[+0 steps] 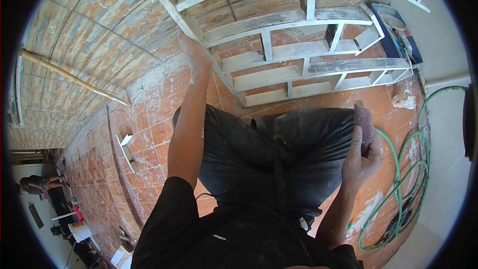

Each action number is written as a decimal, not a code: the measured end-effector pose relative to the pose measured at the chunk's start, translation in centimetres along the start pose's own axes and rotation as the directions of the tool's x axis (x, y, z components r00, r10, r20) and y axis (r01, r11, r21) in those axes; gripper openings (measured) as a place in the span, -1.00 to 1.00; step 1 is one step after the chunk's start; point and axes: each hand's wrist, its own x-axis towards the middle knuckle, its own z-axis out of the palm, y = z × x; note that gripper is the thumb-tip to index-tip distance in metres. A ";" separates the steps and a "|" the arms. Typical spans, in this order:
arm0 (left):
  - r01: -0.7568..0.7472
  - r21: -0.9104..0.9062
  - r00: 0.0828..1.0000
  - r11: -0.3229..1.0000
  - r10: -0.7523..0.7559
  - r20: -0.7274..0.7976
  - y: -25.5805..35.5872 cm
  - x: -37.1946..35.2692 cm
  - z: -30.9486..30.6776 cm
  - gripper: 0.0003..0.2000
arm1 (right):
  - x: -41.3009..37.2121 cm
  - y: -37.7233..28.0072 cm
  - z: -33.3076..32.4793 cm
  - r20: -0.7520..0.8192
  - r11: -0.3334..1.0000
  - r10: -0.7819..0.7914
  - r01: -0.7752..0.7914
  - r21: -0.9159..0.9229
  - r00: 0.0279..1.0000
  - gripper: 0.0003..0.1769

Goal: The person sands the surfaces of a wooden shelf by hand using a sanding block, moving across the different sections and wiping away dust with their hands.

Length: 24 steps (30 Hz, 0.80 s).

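Note:
My left hand (pixel 195 56) reaches forward to the side rail of a white-painted frame (pixel 294 50) with many crosspieces. It grips the rail's edge near the tiled wall, though its fingers are partly hard to make out. The frame's paint is patchy, with dark worn spots on several slats. Close to my right knee, my right hand (pixel 362 162) is closed around a dusty reddish-brown piece of sandpaper (pixel 365 127), thumb on one side and fingers on the other. The sandpaper is apart from the frame.
A coiled green hose (pixel 423 169) lies at the right. Beyond the frame stands a blue container (pixel 388 32) with things inside. A pole (pixel 74 75) leans on the stone-patterned wall (pixel 99 35). White dust covers parts of the tiled floor (pixel 154 134). Another person (pixel 40 183) is at far left.

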 end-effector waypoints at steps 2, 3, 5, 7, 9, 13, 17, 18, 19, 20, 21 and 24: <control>-0.018 0.106 1.000 0.994 0.019 -0.008 -0.8 0.3 -0.8 -0.57 | 0.2 -0.3 -0.1 -0.007 1.000 -0.012 0.012 -0.007 1.000 -0.80; -0.032 0.159 0.999 0.987 0.034 -0.010 -1.3 0.8 -1.2 -0.57 | 0.3 -0.5 -0.1 -0.024 1.000 -0.023 0.023 -0.007 0.999 -0.80; -0.106 0.247 0.994 0.963 0.101 0.033 -2.4 2.0 -2.1 -0.59 | 0.6 -0.8 -0.1 -0.040 0.999 -0.043 0.042 -0.013 0.998 -0.79; -0.148 0.289 0.989 0.946 0.135 0.065 -1.5 0.9 -1.7 -0.60 | 0.6 -1.3 -0.1 -0.041 0.966 -0.190 0.179 -0.188 0.981 -0.84; -0.082 0.036 0.997 0.996 0.081 0.019 0.1 -0.7 -0.1 -0.62 | 0.5 -1.5 0.0 -0.029 0.966 -0.170 0.161 -0.203 0.985 -0.84; -0.086 -0.022 0.996 0.996 0.086 -0.016 1.7 -3.3 0.4 -0.61 | 1.1 -1.3 0.9 -0.008 0.969 -0.140 0.135 -0.205 0.990 -0.87; -0.313 0.140 0.947 0.939 0.320 -0.026 2.5 -5.1 -0.1 -0.59 | 2.2 -0.3 1.8 -0.015 0.943 -0.234 0.223 -0.246 0.972 -0.88; -0.315 0.143 0.944 0.938 0.325 -0.052 2.9 -5.4 0.0 -0.59 | 2.5 -0.5 1.9 -0.020 0.943 -0.236 0.224 -0.246 0.972 -0.88; -0.322 0.138 0.942 0.937 0.331 -0.049 3.3 -5.7 0.3 -0.59 | 2.9 -0.5 2.1 -0.011 0.939 -0.246 0.236 -0.251 0.969 -0.87; -0.287 0.017 0.956 0.958 0.287 -0.051 3.8 -6.1 0.5 -0.56 | 3.1 -0.3 2.4 -0.017 0.942 -0.246 0.235 -0.239 0.969 -0.87; -0.243 -0.101 0.970 0.965 0.239 -0.046 3.8 -6.4 0.5 -0.51 | 3.4 -0.2 2.8 -0.023 0.945 -0.246 0.235 -0.227 0.969 -0.86; -0.282 0.000 0.956 0.959 0.282 -0.082 2.6 -6.7 -1.9 -0.51 | 3.7 0.5 3.3 -0.022 0.964 -0.179 0.171 -0.205 0.984 -0.83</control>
